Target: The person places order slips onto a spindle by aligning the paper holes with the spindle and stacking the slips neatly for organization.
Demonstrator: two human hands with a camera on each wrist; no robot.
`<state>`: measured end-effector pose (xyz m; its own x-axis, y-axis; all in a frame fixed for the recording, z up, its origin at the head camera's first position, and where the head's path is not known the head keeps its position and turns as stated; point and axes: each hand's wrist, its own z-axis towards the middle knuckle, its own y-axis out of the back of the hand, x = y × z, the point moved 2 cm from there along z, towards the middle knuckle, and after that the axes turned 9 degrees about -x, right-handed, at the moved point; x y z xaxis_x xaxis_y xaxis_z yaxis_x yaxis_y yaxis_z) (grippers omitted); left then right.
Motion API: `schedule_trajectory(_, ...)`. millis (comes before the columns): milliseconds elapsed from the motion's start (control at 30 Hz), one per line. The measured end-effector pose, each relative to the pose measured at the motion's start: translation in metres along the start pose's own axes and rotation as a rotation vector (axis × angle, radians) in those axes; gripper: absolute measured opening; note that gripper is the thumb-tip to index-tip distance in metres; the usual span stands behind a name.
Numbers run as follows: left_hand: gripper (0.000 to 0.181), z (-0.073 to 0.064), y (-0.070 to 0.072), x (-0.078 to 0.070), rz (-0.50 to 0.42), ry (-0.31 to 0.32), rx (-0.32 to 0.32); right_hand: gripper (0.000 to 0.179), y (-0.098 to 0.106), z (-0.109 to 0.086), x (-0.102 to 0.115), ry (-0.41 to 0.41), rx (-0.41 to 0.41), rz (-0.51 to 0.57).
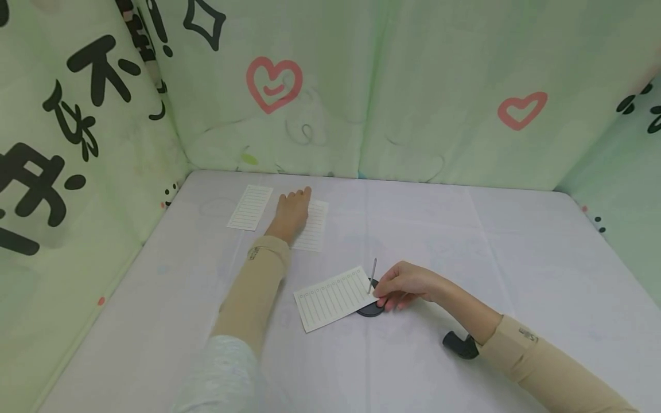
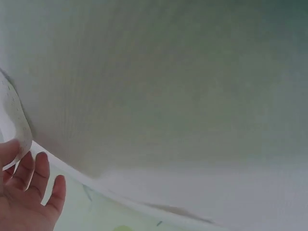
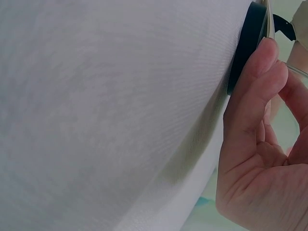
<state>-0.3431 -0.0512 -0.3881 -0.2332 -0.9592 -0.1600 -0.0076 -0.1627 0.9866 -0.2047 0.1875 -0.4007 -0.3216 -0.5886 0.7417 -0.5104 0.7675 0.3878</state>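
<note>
Arms [image 1: 253,287] stretch forward, left hand [image 1: 292,212] farther out, right hand [image 1: 408,282] gripping card [image 1: 334,299].

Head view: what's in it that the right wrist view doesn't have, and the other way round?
Only the head view shows the left lined paper, the lined paper beside the left hand, and the red heart with a smile on the curtain.

Only the right wrist view shows the palm side of the right hand and the dark base edge-on.

Both share the right hand, the near paper at its fingers, the dark base, the tabletop and some curtain.
</note>
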Motion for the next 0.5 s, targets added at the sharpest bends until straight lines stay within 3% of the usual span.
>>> schedule_trajectory(100,0.043,0.003,0.004,0.003,-0.141,0.040,0.002,0.015,0.000,0.000,0.000,-0.003,-0.005,-0.002)
schedule_trajectory(167,0.036,0.003,0.004,0.008,-0.286,0.063,-0.005,0.015,0.000,0.001,-0.001,-0.001,-0.003,-0.002)
schedule_trajectory(200,0.033,0.008,-0.003,0.014,-0.366,0.065,-0.022,0.015,0.000,0.001,-0.001,0.000,-0.003,-0.002)
schedule_trajectory(267,0.028,0.036,-0.035,0.037,-0.529,0.048,-0.091,0.015,0.000,0.001,-0.001,0.000,0.000,0.000)
schedule_trajectory(367,0.028,0.051,-0.049,0.052,-0.715,0.085,-0.080,0.015,0.000,0.001,0.000,-0.001,0.000,0.002)
schedule_trajectory(433,0.028,0.056,-0.050,0.056,-0.801,0.149,-0.047,0.015,0.000,0.001,0.000,-0.001,-0.001,0.001)
schedule_trajectory(500,0.029,0.034,-0.022,0.042,-0.862,0.244,0.031,0.015,0.000,0.001,0.000,0.002,-0.002,-0.002)
